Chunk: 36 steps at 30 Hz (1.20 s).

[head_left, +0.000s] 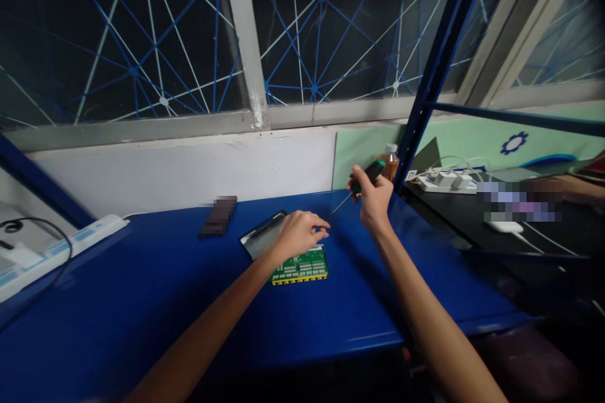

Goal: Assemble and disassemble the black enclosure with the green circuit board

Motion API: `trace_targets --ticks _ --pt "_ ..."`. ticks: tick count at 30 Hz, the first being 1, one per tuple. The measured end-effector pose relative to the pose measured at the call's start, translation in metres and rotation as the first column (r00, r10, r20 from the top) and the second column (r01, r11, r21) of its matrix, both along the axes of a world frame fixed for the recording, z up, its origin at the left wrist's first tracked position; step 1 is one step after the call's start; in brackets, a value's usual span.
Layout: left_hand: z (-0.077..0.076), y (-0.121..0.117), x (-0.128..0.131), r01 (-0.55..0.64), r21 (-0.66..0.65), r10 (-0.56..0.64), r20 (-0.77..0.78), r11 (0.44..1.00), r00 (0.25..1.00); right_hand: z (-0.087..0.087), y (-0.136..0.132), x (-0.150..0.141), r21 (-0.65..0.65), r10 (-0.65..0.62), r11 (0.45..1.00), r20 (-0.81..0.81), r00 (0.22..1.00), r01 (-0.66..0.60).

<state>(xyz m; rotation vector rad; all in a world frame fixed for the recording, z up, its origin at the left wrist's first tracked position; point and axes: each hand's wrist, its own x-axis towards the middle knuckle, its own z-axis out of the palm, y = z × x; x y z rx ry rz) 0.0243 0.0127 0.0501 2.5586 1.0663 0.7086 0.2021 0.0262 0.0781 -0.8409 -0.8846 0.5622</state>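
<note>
Blue bench [189, 302] with a glossy top stands against a low white wall [189, 176], below dark windows [161, 31] crossed by blue and white lines. A green circuit board [302, 264] with a yellow connector strip along its near edge lies flat on the bench, in front of the person. The left hand [300, 234] is over the far part of the board, palm down, its fingers loosely bent and pointing right; whether it touches the board is hard to tell. The right hand [374, 198] is raised beyond the board and to its right, well apart from it, the fingers closed around the black and green handle of a screwdriver [371, 177]. The thin shaft slants down and left, toward the space near the left fingertips. Just behind the left hand and partly covered by it lies a dark-edged grey panel [265, 236]. Farther left rests a dark phone-like object [218, 217], partly pixelated. At the far left is a white power strip [61, 255]; a capped bottle [391, 164] of amber liquid stands behind the right hand.
</note>
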Motion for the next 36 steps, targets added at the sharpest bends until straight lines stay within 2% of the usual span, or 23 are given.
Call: trace_targets --ticks 3,6,9,12,14,16,19,22,26,32,36 --pt "-0.007 0.006 0.017 -0.040 -0.003 0.039 -0.071 0.999 0.997 -0.006 0.011 0.010 -0.037 -0.037 0.999 -0.096 0.995 0.034" --pt "-0.016 0.008 0.022 -0.053 -0.017 0.051 -0.103 0.998 0.993 -0.012 0.016 0.010 -0.082 -0.041 0.996 -0.092 0.995 0.034" --pt "-0.017 0.007 0.013 -0.097 -0.043 0.093 -0.091 0.994 0.991 -0.014 0.014 0.004 -0.103 0.007 0.995 -0.021 1.000 -0.009" --pt "-0.010 0.006 -0.010 -0.181 -0.105 0.178 -0.029 0.978 0.984 -0.015 0.005 -0.010 -0.125 0.134 0.985 0.108 0.985 -0.120" --pt "-0.005 0.005 -0.031 -0.180 -0.184 0.190 0.038 0.966 0.981 -0.015 -0.004 -0.023 -0.177 0.284 0.953 0.237 0.929 -0.247" --pt "0.001 0.003 -0.054 -0.090 -0.286 0.128 0.118 0.954 0.985 -0.016 -0.014 -0.039 -0.230 0.415 0.907 0.360 0.836 -0.351" --pt "0.006 -0.002 -0.083 0.050 -0.448 0.030 0.171 0.893 0.985 -0.016 -0.027 -0.063 -0.312 0.536 0.844 0.474 0.698 -0.436" --pt "0.005 -0.006 -0.099 0.086 -0.508 0.018 0.197 0.857 0.980 -0.015 -0.031 -0.082 -0.345 0.548 0.835 0.580 0.602 -0.428" --pt "-0.003 -0.008 -0.102 0.099 -0.499 0.045 0.269 0.861 0.962 -0.015 -0.027 -0.094 -0.361 0.522 0.850 0.670 0.528 -0.383" --pt "-0.013 -0.007 -0.101 0.048 -0.501 0.085 0.240 0.864 0.967 -0.019 -0.025 -0.094 -0.357 0.503 0.861 0.704 0.501 -0.363" --pt "-0.016 -0.004 -0.104 0.082 -0.490 0.065 0.277 0.868 0.959 -0.019 -0.026 -0.094 -0.359 0.503 0.861 0.710 0.493 -0.361"
